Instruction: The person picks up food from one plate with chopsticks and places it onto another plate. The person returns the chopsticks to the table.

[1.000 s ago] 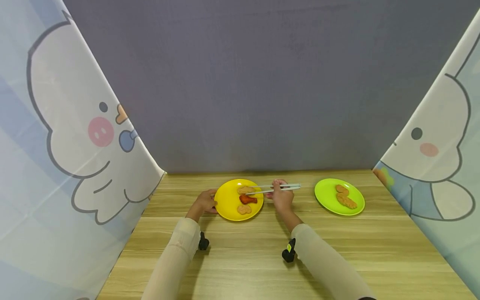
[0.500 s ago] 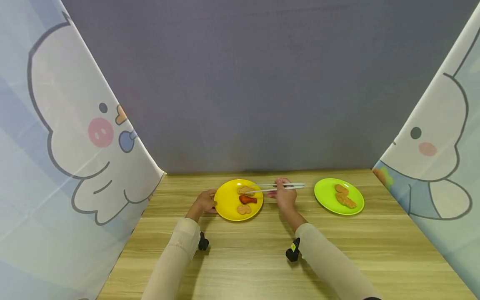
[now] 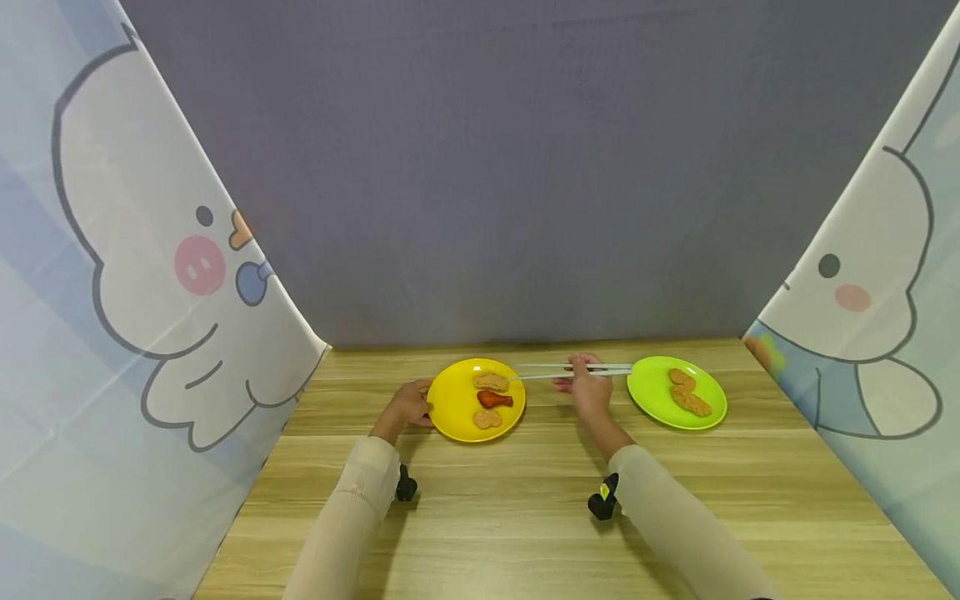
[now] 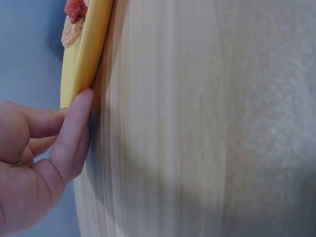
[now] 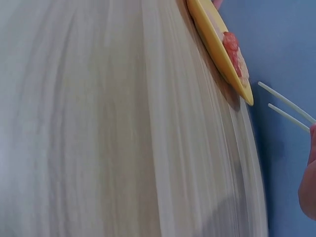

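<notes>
My left hand (image 3: 410,403) pinches the left rim of a yellow plate (image 3: 452,404), thumb and fingers at its edge in the left wrist view. On that plate lie a red-brown drumstick (image 3: 495,399), a tan breaded piece (image 3: 491,381) above it and a tan nugget (image 3: 487,418) below. My right hand (image 3: 589,389) holds a pair of pale chopsticks (image 3: 547,377) between the two plates. The chopstick tips are apart, with nothing between them, near the yellow plate's right rim. In the right wrist view only part of the right hand (image 5: 309,182) shows.
A green plate (image 3: 652,400) stands to the right, bearing a nugget (image 3: 682,377) and a long breaded piece (image 3: 691,401). The wooden table (image 3: 510,517) meets a grey back panel (image 3: 525,183). Cartoon-printed curtains (image 3: 180,250) flank both sides.
My right hand has moved right with the chopsticks, drawing their tips away from the food toward the yellow plate's rim. My left hand and the food have stayed put.
</notes>
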`<state>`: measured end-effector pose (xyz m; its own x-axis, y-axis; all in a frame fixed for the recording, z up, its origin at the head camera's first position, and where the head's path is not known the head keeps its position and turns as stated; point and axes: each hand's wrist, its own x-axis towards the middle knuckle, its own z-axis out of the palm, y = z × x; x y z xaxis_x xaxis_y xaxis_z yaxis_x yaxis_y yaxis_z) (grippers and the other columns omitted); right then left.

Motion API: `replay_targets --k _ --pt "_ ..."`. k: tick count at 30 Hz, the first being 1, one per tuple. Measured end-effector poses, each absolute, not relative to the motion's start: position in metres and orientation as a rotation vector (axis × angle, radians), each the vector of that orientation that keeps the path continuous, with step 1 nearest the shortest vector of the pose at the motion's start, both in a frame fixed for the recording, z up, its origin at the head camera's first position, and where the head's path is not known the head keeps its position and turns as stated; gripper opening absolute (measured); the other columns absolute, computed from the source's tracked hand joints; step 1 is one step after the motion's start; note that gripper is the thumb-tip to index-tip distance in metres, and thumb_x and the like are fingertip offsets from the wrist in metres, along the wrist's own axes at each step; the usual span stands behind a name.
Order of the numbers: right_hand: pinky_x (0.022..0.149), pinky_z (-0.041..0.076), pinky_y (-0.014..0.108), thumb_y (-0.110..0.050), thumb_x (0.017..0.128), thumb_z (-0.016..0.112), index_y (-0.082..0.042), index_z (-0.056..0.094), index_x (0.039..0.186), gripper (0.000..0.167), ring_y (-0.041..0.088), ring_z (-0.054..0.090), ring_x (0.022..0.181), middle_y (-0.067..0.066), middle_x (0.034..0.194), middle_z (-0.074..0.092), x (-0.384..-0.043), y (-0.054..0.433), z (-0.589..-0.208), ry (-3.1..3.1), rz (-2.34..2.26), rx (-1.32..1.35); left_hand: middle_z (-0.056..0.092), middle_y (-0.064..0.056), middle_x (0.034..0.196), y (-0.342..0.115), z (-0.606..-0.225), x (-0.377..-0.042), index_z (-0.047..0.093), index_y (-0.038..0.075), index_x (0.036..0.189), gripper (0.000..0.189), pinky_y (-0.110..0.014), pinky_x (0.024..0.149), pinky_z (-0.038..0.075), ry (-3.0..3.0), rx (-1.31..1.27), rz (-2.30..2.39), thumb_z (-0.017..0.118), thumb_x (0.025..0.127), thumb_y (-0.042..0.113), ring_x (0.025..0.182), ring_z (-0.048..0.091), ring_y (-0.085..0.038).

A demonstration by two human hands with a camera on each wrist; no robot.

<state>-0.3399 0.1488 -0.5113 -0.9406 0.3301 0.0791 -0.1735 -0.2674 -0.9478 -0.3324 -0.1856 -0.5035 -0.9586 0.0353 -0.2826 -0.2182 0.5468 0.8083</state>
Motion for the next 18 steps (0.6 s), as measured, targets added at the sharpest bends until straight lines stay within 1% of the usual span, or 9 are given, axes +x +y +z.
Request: replay_targets --k 3,4,6,8,11,14,17,18 --pt "0.053 0.063 0.028 -0.018 0.106 0.052 0.008 0.058 0.105 0.026 0.011 0.071 0.054 -0.007 0.073 0.067 -0.339 0.157 -0.510 -1.691 2.256 -0.178 0.060 -0.028 0.129 -0.185 -0.503 -0.331 0.047 0.006 0.152 0.061 -0.039 0.074 0.066 2.510 -0.158 1.390 0.055 0.095 -0.011 0.098 0.072 -0.033" --pt "0.053 0.063 0.028 -0.019 0.106 0.052 0.006 0.059 0.104 0.026 0.011 0.071 0.054 -0.008 0.073 0.068 -0.339 0.159 -0.509 -1.696 2.251 -0.181 0.059 -0.028 0.129 -0.185 -0.502 -0.331 0.047 0.006 0.152 0.061 -0.039 0.074 0.066 2.509 -0.157 1.390 0.055 0.095 -0.011 0.099 0.072 -0.033" --pt "0.053 0.062 0.028 -0.019 0.107 0.052 0.007 0.058 0.105 0.027 0.011 0.071 0.054 -0.007 0.075 0.068 -0.339 0.165 -0.509 -1.688 2.254 -0.188 0.058 -0.029 0.129 -0.184 -0.502 -0.332 0.047 0.006 0.152 0.061 -0.039 0.074 0.066 2.507 -0.158 1.395 0.054 0.095 -0.012 0.099 0.071 -0.034" --pt "0.051 0.062 0.027 -0.019 0.106 0.052 0.007 0.058 0.106 0.027 0.011 0.072 0.054 -0.002 0.078 0.069 -0.338 0.169 -0.508 -1.667 2.256 -0.199 0.058 -0.028 0.129 -0.184 -0.502 -0.332 0.047 0.007 0.152 0.061 -0.038 0.074 0.066 2.508 -0.165 1.394 0.054 0.095 -0.012 0.100 0.071 -0.034" --pt "0.050 0.061 0.027 -0.017 0.106 0.053 0.005 0.059 0.104 0.023 0.013 0.072 0.054 0.004 0.081 0.070 -0.338 0.176 -0.507 -1.631 2.254 -0.228 0.059 -0.028 0.129 -0.184 -0.502 -0.331 0.046 0.007 0.152 0.061 -0.039 0.074 0.066 2.515 -0.168 1.380 0.055 0.095 -0.011 0.098 0.072 -0.034" --pt "0.049 0.061 0.026 -0.016 0.105 0.054 0.002 0.060 0.101 0.019 0.013 0.072 0.054 0.002 0.077 0.070 -0.338 0.184 -0.505 -1.608 2.244 -0.249 0.059 -0.027 0.128 -0.184 -0.502 -0.331 0.048 0.008 0.152 0.061 -0.039 0.074 0.066 2.512 -0.176 1.382 0.056 0.094 -0.010 0.097 0.072 -0.033" --pt "0.049 0.060 0.025 -0.015 0.105 0.054 0.004 0.060 0.101 0.020 0.013 0.072 0.054 -0.003 0.071 0.069 -0.338 0.193 -0.505 -1.587 2.232 -0.254 0.060 -0.027 0.126 -0.185 -0.500 -0.330 0.050 0.009 0.150 0.061 -0.039 0.074 0.066 2.511 -0.167 1.386 0.056 0.093 -0.011 0.094 0.072 -0.032" --pt "0.049 0.060 0.025 -0.015 0.106 0.053 0.006 0.059 0.102 0.022 0.012 0.072 0.054 -0.004 0.071 0.068 -0.339 0.196 -0.505 -1.591 2.223 -0.252 0.060 -0.028 0.123 -0.185 -0.498 -0.329 0.050 0.007 0.150 0.061 -0.038 0.071 0.066 2.516 -0.158 1.385 0.055 0.093 -0.012 0.091 0.072 -0.031"
